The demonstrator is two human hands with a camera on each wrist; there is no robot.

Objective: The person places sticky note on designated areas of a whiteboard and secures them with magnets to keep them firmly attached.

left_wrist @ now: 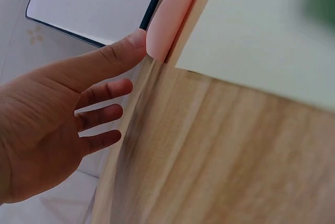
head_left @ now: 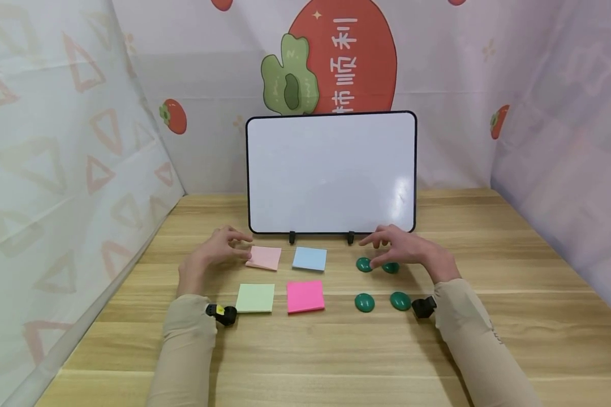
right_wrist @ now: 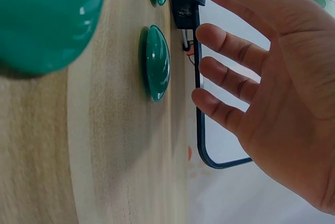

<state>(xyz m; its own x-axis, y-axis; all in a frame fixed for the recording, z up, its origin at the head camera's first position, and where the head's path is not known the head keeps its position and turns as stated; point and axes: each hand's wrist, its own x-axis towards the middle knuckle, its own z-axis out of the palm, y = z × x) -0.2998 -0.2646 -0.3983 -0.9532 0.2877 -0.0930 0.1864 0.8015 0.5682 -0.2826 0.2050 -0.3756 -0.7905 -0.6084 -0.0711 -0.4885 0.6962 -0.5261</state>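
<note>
No grip on anything here: the left hand (head_left: 216, 249) has its thumb and index finger parted, the thumb at the left edge of the pale pink pad (head_left: 265, 258), and whether it actually presses the paper is hard to tell. Watch that edge, because a sideways push with nothing pinched could skew the pad, and a thumb digging in too deep could lift several sheets at once. Over on the other side the right hand (head_left: 404, 247) is empty too, fingers spread, thumb tip over the gap between the upper left disc (head_left: 364, 264) and the upper right disc (head_left: 390, 268). Those domes look smooth and glossy, so an off-centre pinch might glance off and send one skidding into its neighbour. Now the wrists: the left camera (head_left: 227, 315) sits just beside the light green pad (head_left: 255, 298), the right camera (head_left: 424, 307) just beside the lower right disc (head_left: 400, 301), and a low sweep of either forearm could knock them. The lower left disc (head_left: 364, 302), blue pad (head_left: 310, 259) and bright pink pad (head_left: 306, 296) look safer. Behind it all stands the whiteboard (head_left: 331, 172) on small black feet (head_left: 351, 237); a careless right fingertip could jolt it.
</note>
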